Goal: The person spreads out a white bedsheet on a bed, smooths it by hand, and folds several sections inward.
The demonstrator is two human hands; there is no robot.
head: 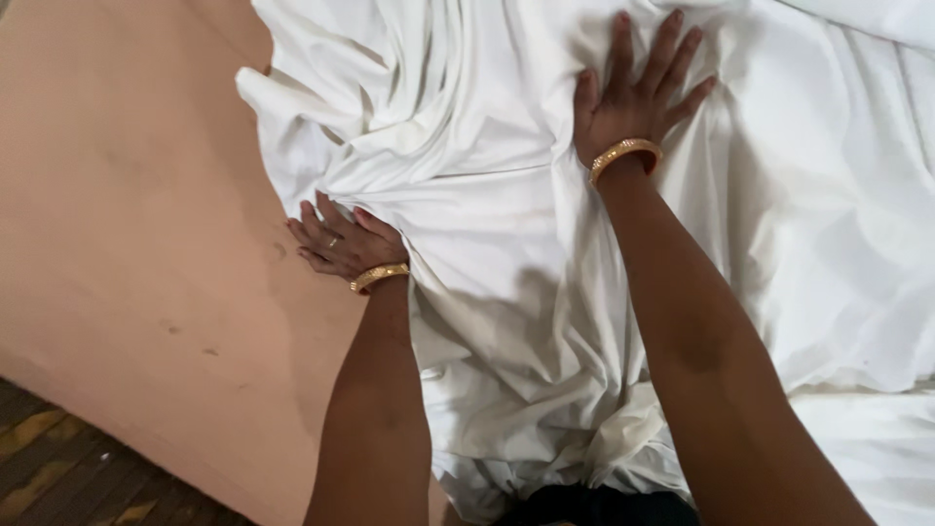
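A crumpled white bed sheet (467, 205) lies over a bare peach mattress (127, 214). My left hand (341, 242) rests at the sheet's edge where it meets the mattress, fingers curled around a fold of the cloth. My right hand (638, 93) lies flat on the sheet further up, fingers spread and pressing down. Both wrists wear a gold bangle, and the left hand has a ring.
The mattress's lower left edge runs diagonally, with dark patterned floor (58, 458) beyond it. More white sheet covers the right side (838, 244). Dark cloth (594, 508) shows at the bottom between my arms.
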